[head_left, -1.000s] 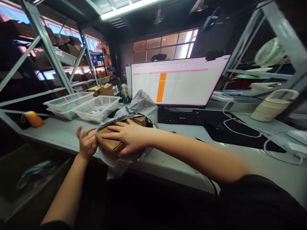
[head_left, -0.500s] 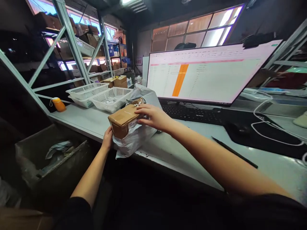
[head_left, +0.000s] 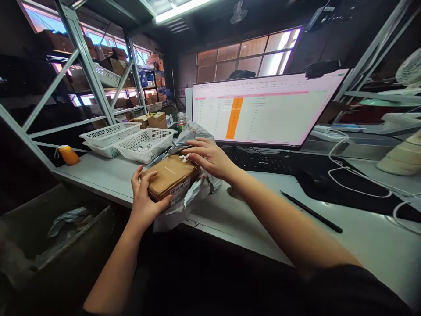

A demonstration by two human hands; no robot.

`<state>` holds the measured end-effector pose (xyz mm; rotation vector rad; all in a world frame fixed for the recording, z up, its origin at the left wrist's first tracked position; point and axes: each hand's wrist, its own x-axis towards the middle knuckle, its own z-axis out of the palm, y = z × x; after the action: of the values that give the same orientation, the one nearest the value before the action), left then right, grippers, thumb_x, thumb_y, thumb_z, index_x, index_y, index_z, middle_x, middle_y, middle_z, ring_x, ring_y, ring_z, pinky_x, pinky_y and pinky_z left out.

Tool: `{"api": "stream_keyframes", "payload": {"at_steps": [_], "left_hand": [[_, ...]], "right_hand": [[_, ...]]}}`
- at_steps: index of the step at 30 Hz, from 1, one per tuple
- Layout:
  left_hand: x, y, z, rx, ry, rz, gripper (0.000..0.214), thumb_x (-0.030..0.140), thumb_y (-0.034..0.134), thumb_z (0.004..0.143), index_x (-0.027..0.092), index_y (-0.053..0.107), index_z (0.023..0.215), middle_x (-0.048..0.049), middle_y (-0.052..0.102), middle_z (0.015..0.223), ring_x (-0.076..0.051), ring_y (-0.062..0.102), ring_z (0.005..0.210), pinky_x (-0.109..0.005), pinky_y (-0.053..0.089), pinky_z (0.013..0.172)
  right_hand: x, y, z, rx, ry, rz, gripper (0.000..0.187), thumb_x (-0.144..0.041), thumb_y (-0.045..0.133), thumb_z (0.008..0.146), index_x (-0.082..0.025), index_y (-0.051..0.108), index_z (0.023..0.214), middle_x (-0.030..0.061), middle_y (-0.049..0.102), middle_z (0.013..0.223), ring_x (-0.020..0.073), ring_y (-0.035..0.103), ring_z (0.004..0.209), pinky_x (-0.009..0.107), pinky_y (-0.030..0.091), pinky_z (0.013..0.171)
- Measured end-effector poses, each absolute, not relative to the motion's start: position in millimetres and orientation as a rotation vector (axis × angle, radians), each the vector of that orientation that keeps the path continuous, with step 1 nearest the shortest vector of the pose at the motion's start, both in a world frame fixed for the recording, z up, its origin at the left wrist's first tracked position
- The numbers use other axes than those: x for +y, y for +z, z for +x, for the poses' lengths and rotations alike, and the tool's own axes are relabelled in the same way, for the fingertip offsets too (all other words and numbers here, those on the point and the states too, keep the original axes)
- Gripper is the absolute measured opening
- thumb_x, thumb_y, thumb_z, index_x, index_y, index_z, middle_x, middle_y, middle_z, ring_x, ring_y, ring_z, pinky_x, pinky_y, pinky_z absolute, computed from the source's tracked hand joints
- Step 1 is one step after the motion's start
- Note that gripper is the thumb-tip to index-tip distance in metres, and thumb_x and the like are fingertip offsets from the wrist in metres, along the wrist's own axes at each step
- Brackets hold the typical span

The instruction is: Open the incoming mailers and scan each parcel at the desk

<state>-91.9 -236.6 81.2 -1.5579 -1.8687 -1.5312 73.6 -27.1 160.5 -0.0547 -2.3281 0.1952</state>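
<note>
A brown cardboard box (head_left: pixel 169 173) with a barcode label on its side sticks out of a torn grey-white plastic mailing bag (head_left: pixel 196 131). My left hand (head_left: pixel 146 199) grips the near left end of the box, fingers over the top and thumb along the labelled side. At the far end, my right hand (head_left: pixel 213 160) has its fingers on the bag's edge and its thumb by the box; the fingertips are partly hidden there. A bit of white material (head_left: pixel 185 157) shows beside the right thumb. Box and bag are at the table's front edge.
White plastic baskets (head_left: pixel 144 147) and an orange bottle (head_left: pixel 68 155) stand left on the table (head_left: pixel 223 210). Behind are a monitor (head_left: pixel 269 114) and keyboard (head_left: pixel 259 161). A black pen-like stick (head_left: pixel 312 211) lies right. A bin (head_left: pixel 75 245) is below left.
My left hand has come up from beneath the box onto its near end. My right hand has shifted towards the box's far end. More of the box shows outside the bag.
</note>
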Motion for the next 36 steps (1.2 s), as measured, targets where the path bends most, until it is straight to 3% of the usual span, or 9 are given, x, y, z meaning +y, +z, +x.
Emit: {"api": "stream_keyframes", "payload": {"at_steps": [7, 11, 15, 18, 21, 25, 28, 33, 36], "left_hand": [[-244, 71, -89, -1.591, -1.634, -1.434, 0.042, 0.038, 0.075, 0.073, 0.026, 0.053, 0.107, -0.0090, 0.044, 0.125, -0.031, 0.046, 0.128, -0.052, 0.040, 0.109], [-245, 73, -100, -1.409, -1.653, -1.258, 0.043, 0.048, 0.069, 0.076, 0.027, 0.047, 0.106, -0.0091, 0.044, 0.121, -0.032, 0.047, 0.123, -0.056, 0.039, 0.107], [-243, 91, -116, -1.319, -1.681, -1.233, 0.041, 0.050, 0.066, 0.079, 0.026, 0.046, 0.105, -0.0087, 0.045, 0.116, -0.031, 0.049, 0.119, -0.055, 0.039, 0.107], [-248, 116, -122, -1.257, -1.727, -1.307, 0.041, 0.050, 0.069, 0.078, 0.025, 0.049, 0.104, -0.0082, 0.046, 0.116, -0.030, 0.049, 0.120, -0.053, 0.038, 0.108], [-261, 148, -124, -1.283, -1.603, -1.499, 0.046, 0.054, 0.074, 0.074, 0.026, 0.053, 0.104, -0.0082, 0.047, 0.117, -0.031, 0.048, 0.119, -0.052, 0.039, 0.108], [-271, 179, -125, -1.338, -1.399, -1.752, 0.049, 0.058, 0.074, 0.072, 0.026, 0.056, 0.105, -0.0081, 0.049, 0.118, -0.031, 0.049, 0.118, -0.051, 0.042, 0.107], [-268, 187, -125, -1.317, -1.398, -1.817, 0.046, 0.051, 0.075, 0.072, 0.026, 0.057, 0.105, -0.0080, 0.049, 0.121, -0.031, 0.048, 0.120, -0.050, 0.042, 0.108], [-256, 198, -120, -1.273, -1.351, -1.819, 0.045, 0.037, 0.077, 0.066, 0.026, 0.055, 0.104, -0.0054, 0.050, 0.120, -0.029, 0.050, 0.119, -0.047, 0.043, 0.108], [-247, 209, -118, -1.214, -1.260, -1.867, 0.046, 0.033, 0.077, 0.066, 0.026, 0.054, 0.105, -0.0050, 0.050, 0.119, -0.028, 0.051, 0.119, -0.046, 0.044, 0.108]], "right_hand": [[6, 149, 49, -2.387, 0.102, -0.086, 0.023, -0.031, 0.057, 0.093, -0.022, 0.076, 0.102, 0.0106, 0.067, 0.120, 0.0250, 0.055, 0.118, 0.044, 0.039, 0.106], [-3, 143, 51, -2.387, -0.003, -0.144, 0.023, -0.026, 0.059, 0.089, -0.022, 0.074, 0.105, 0.0108, 0.063, 0.129, 0.0284, 0.049, 0.124, 0.048, 0.037, 0.107], [-18, 139, 54, -2.443, -0.135, -0.193, 0.026, -0.032, 0.062, 0.089, -0.020, 0.073, 0.108, 0.0147, 0.054, 0.142, 0.0356, 0.041, 0.134, 0.057, 0.034, 0.109], [-29, 134, 54, -2.490, -0.182, -0.198, 0.036, -0.033, 0.067, 0.086, -0.019, 0.070, 0.119, 0.0180, 0.039, 0.155, 0.0413, 0.029, 0.144, 0.066, 0.028, 0.111], [-34, 140, 62, -2.528, -0.060, -0.135, 0.051, -0.031, 0.069, 0.084, -0.019, 0.062, 0.132, 0.0176, 0.032, 0.160, 0.0388, 0.023, 0.149, 0.063, 0.025, 0.116], [-36, 180, 97, -2.576, 0.375, 0.087, 0.101, -0.043, 0.076, 0.079, -0.023, 0.019, 0.160, 0.0165, 0.033, 0.159, 0.0308, 0.034, 0.146, 0.050, 0.036, 0.115], [-49, 218, 122, -2.567, 0.537, 0.178, 0.119, -0.056, 0.077, 0.076, -0.029, 0.000, 0.162, 0.0147, 0.032, 0.160, 0.0323, 0.035, 0.146, 0.053, 0.039, 0.112], [-78, 252, 116, -2.703, 0.419, 0.154, 0.114, -0.047, 0.085, 0.068, -0.029, 0.021, 0.161, 0.0095, 0.016, 0.166, 0.0361, 0.013, 0.152, 0.053, 0.018, 0.123], [-78, 258, 103, -2.731, 0.371, 0.089, 0.107, -0.039, 0.082, 0.070, -0.029, 0.025, 0.160, 0.0077, 0.011, 0.167, 0.0348, 0.012, 0.153, 0.051, 0.014, 0.125]]}}
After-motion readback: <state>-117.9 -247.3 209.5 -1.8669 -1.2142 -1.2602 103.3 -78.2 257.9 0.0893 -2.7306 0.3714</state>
